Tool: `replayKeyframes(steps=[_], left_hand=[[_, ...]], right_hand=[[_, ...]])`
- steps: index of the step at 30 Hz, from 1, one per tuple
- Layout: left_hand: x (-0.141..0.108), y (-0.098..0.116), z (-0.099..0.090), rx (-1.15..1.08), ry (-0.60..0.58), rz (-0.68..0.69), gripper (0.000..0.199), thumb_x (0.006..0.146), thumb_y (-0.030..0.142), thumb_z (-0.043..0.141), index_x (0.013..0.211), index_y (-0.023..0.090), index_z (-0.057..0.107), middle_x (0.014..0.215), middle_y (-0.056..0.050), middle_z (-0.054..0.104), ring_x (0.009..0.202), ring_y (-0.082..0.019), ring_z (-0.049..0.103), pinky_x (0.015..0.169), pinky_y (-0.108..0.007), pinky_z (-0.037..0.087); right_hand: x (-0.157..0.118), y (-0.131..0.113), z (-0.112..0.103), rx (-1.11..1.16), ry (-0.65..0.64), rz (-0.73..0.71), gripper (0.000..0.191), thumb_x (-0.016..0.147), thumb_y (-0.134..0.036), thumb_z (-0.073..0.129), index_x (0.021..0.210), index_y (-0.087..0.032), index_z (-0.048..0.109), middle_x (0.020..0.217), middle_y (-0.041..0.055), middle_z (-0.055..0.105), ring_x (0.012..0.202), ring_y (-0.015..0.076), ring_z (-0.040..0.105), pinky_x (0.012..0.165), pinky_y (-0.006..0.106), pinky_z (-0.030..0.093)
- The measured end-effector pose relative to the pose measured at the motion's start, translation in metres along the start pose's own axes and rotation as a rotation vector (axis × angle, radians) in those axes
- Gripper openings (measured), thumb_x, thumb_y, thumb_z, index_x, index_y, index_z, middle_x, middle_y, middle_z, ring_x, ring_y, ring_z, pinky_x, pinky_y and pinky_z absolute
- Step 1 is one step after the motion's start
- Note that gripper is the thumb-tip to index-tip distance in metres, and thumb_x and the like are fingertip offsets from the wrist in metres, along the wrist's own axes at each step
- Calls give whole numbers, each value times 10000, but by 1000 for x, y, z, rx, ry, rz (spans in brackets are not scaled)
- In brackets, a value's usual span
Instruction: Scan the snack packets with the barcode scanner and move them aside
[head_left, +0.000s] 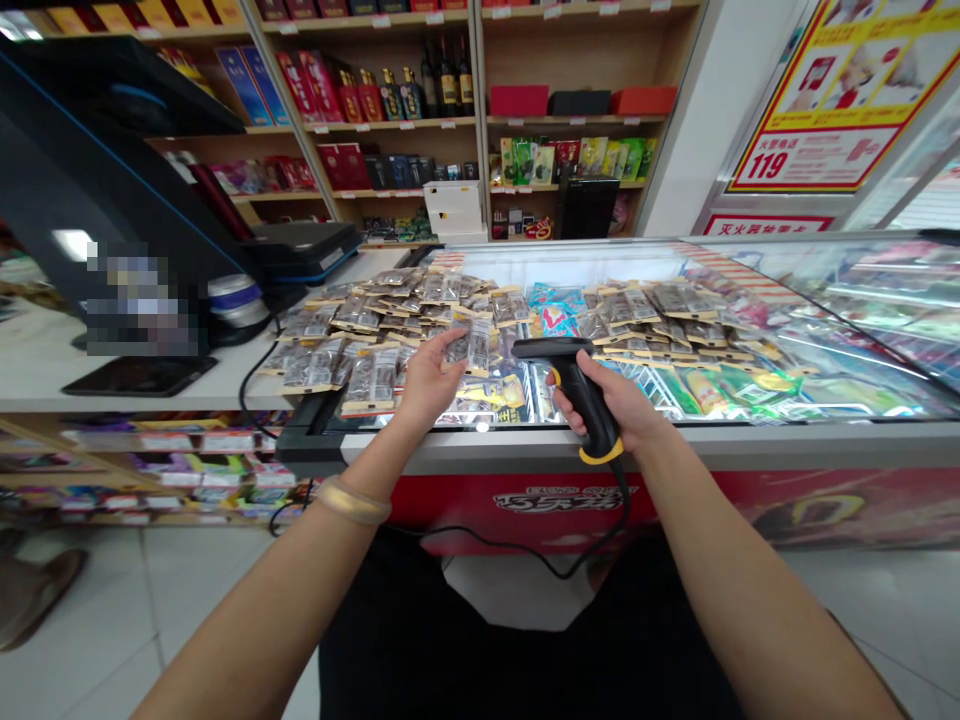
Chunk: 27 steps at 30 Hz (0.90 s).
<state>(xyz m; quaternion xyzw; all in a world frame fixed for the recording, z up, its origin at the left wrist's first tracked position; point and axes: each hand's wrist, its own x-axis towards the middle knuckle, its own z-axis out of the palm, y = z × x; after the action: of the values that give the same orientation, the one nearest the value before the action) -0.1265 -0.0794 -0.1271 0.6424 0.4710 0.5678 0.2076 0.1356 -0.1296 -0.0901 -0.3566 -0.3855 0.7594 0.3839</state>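
My right hand (611, 405) is wrapped round the grip of a black and yellow barcode scanner (589, 400), its head pointing left. Fingers and thumb of my left hand (435, 375) hold a small clear packet (478, 345) with a pale label facing up. Many similar packets (375, 375) are heaped on the freezer's glass top around and left of that hand. A second heap of packets (660, 315) lies beyond the scanner to the right. Between the heaps are blue and pink packets (556, 312). A black cable hangs from the scanner's handle.
The chest freezer (675, 436) spans the front, with frozen goods visible under its glass. On the left counter (247, 385) stand a dark monitor (142, 240), a black tablet-like slab (139, 376) and a roll of tape (236, 300). Shelves (409, 125) of boxes and bottles rise behind.
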Motion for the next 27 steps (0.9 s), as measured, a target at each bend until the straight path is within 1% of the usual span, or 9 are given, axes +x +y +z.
replayKeyframes(steps=[4,7,14,18,20,23,27], left_hand=[[0,-7,-1,80,-13,33,465,718,159,689,1181,201,697,1209,-97,677,1162,-239,624,1050,-404,491],[0,-9,-1,116,-22,39,506,698,163,710,1201,204,683,1209,-95,662,1164,-242,615,1059,-403,480],[-1,-3,0,178,-31,-4,553,691,182,714,1242,201,664,1210,-104,657,1180,-247,601,1065,-399,463],[0,-2,0,194,-39,8,534,712,224,704,1242,174,665,1190,-121,670,1188,-262,602,1075,-419,457],[0,-3,-1,202,-46,10,541,717,242,698,1250,158,664,1194,-132,674,1199,-267,603,1094,-429,446],[1,-1,-3,189,-52,-13,541,707,284,723,1236,173,683,1226,-127,677,1219,-272,602,1123,-439,428],[2,14,1,94,-41,-101,535,678,392,790,1167,184,726,1221,-111,694,1197,-274,624,1127,-456,438]], right_hand=[[1,2,-1,-41,-53,4,422,942,-558,538,896,-147,618,555,-5,583,376,88,495,350,174,422],[1,2,-1,-55,-58,11,432,923,-575,565,889,-147,615,545,-8,582,377,90,499,350,174,422],[1,2,-1,-61,-71,-13,448,869,-607,632,857,-160,608,538,-13,581,380,89,495,356,180,426],[2,4,-4,-57,-88,-20,459,843,-617,659,846,-161,602,554,-11,592,387,89,505,359,179,434],[3,4,-4,-56,-84,-22,458,852,-613,649,848,-158,600,560,-9,597,388,87,508,361,176,436],[4,3,-2,-57,-72,-28,453,890,-602,606,882,-150,614,558,-9,589,389,89,509,362,177,436],[4,1,3,-19,-52,-34,465,934,-600,541,956,-145,635,549,-17,575,380,88,490,360,179,422]])
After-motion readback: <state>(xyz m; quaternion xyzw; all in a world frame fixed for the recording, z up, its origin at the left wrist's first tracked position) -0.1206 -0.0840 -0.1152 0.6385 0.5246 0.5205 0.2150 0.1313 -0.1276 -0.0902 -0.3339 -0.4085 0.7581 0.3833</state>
